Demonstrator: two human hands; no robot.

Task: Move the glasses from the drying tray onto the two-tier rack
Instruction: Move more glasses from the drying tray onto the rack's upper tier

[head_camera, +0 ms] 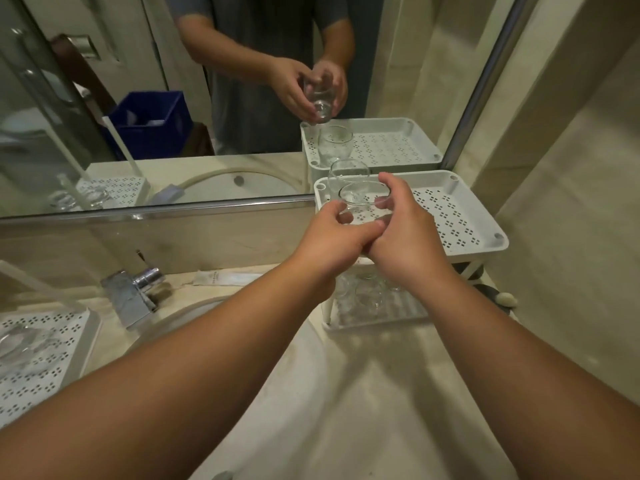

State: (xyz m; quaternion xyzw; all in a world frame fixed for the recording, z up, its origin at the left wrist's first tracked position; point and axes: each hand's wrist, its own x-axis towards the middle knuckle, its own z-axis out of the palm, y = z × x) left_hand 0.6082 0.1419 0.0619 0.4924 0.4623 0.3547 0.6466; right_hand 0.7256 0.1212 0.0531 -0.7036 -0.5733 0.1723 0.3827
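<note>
Both the left hand (329,237) and right hand (403,237) curl their fingers (384,183) around one upright glass (363,202) over the rack's top tier (460,216).

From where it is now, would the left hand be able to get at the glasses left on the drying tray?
Probably not yet: the left hand is helping the right hand hold a glass over the rack's top tier. Once it lets go, nothing blocks the drying tray.

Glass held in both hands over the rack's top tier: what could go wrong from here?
1. The held glass could clink the glass already standing at the top tier's back-left corner.
2. Left hand and right hand overlap below it, so releasing may tip it.
</note>
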